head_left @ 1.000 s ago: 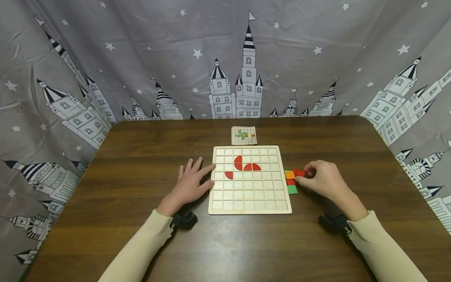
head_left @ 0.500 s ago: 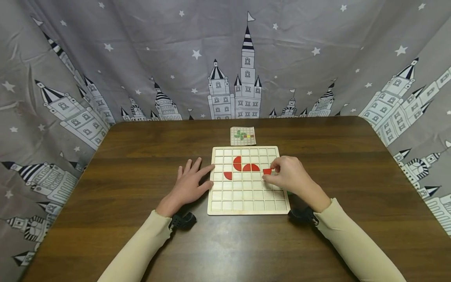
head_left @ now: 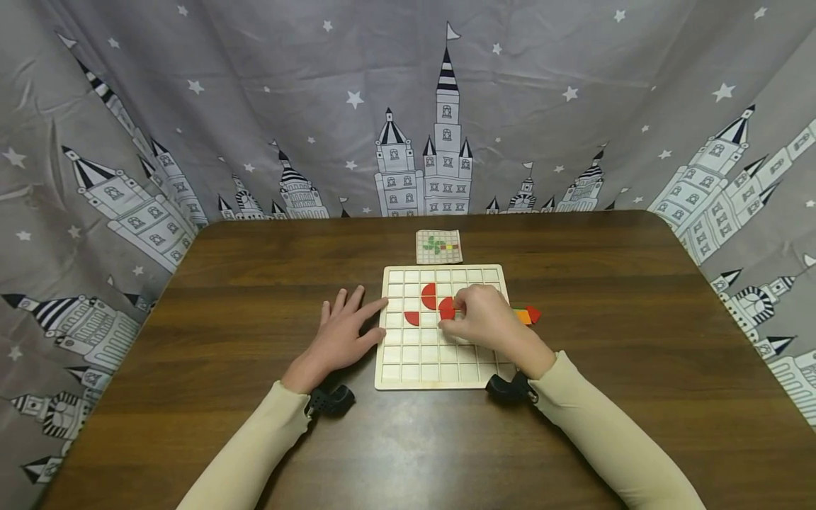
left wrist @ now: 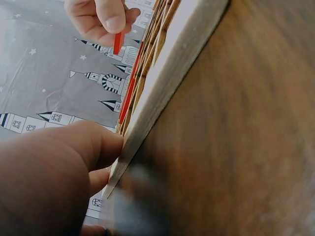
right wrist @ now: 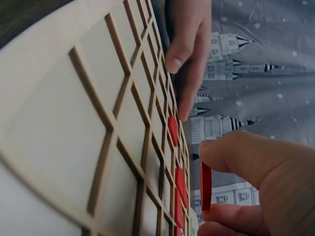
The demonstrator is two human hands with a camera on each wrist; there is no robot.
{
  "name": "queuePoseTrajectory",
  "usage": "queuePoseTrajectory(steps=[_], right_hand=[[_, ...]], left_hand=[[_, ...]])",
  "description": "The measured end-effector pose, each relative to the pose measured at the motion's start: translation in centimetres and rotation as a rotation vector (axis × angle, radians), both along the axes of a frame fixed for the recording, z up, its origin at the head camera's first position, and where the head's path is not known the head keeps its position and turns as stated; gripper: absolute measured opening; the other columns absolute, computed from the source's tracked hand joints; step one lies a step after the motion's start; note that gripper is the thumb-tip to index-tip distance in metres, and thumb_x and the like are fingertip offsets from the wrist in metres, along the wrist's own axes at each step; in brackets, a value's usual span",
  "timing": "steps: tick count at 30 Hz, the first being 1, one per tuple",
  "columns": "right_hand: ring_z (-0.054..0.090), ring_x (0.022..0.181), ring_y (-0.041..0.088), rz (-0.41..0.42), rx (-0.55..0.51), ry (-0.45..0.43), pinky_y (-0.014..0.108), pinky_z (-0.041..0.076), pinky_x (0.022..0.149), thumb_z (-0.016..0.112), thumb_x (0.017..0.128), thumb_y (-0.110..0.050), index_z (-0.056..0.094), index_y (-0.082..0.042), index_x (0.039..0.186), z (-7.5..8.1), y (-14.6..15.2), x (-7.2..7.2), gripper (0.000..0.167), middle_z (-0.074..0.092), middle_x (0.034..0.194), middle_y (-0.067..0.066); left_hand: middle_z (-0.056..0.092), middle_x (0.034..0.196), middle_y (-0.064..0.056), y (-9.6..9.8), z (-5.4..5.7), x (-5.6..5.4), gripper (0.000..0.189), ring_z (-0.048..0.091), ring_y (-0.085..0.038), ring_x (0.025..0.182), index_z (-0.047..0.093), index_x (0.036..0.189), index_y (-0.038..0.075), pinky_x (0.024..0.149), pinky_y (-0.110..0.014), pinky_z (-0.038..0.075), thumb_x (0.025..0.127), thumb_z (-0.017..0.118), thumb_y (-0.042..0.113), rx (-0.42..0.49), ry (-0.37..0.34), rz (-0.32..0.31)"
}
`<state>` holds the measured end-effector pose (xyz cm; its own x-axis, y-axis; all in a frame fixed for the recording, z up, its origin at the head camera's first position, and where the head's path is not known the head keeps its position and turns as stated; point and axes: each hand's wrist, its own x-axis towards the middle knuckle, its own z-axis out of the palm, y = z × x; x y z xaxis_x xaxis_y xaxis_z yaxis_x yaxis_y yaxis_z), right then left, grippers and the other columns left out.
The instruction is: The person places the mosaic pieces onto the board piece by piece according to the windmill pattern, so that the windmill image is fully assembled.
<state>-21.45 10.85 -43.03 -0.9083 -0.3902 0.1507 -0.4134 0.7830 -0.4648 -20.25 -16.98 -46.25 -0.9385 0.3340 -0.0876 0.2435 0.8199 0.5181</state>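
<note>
A pale wooden grid board [head_left: 421,354] lies on the table, with red quarter-circle tiles [head_left: 428,296] set in some of its squares. Between thumb and fingertips, my right hand [head_left: 489,320] pinches a red tile [right wrist: 206,186], held just above the board near its middle. The right wrist view shows a gap between this tile and the grid. With fingers spread, my left hand [head_left: 347,333] rests at the board's left edge, its thumb and index finger touching the rim. Part of the board and the tiles under my right hand are hidden in the head view.
Behind the board lies a small pattern card [head_left: 438,247] with green, yellow and red shapes. Loose orange and red tiles [head_left: 524,316] sit at the board's right edge, partly behind my right hand. A grey castle-print curtain [head_left: 287,92] hangs behind the wooden table [head_left: 287,248].
My right hand has lifted a red tile from the pile at the right and carried it left over the board. The left hand stays at the board's left edge.
</note>
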Motion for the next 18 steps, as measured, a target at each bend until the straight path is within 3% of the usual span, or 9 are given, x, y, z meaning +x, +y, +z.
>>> queuePoseTrajectory(steps=[4, 10, 18], right_hand=[[0.039, 0.058, 0.011, 0.005, 0.007, -0.015, 0.023, 0.029, 0.055, 0.080, 0.078, -0.028, 0.062, -0.008, 0.066, -0.4, -0.9, -0.1, 0.030, 0.043, 0.058, -0.006], [0.032, 0.059, 0.011, 0.015, 0.037, -0.002, 0.024, 0.024, 0.055, 0.080, 0.079, -0.027, 0.053, -0.010, 0.060, -0.7, -2.1, -0.1, 0.037, 0.032, 0.058, -0.006], [0.034, 0.058, 0.012, -0.001, 0.068, -0.002, 0.024, 0.024, 0.054, 0.079, 0.080, -0.028, 0.052, -0.011, 0.058, -0.9, -3.0, -0.1, 0.039, 0.034, 0.057, -0.005]], left_hand=[[0.016, 0.170, -0.024, 0.0, -0.1, -0.1, 0.059, 0.001, -0.051, 0.157, 0.044, 0.157, 0.023, 0.119, -0.075, -0.002, 0.101, 0.057, 0.037, 0.001, 0.000, 0.000], [0.017, 0.169, -0.024, -0.1, -0.2, 0.0, 0.059, 0.002, -0.052, 0.157, 0.045, 0.156, 0.023, 0.120, -0.075, -0.001, 0.101, 0.057, 0.037, -0.005, 0.009, -0.001], [0.018, 0.169, -0.024, -0.1, -0.2, 0.0, 0.059, 0.003, -0.052, 0.157, 0.046, 0.156, 0.022, 0.120, -0.075, 0.000, 0.100, 0.058, 0.038, -0.009, 0.017, 0.000]])
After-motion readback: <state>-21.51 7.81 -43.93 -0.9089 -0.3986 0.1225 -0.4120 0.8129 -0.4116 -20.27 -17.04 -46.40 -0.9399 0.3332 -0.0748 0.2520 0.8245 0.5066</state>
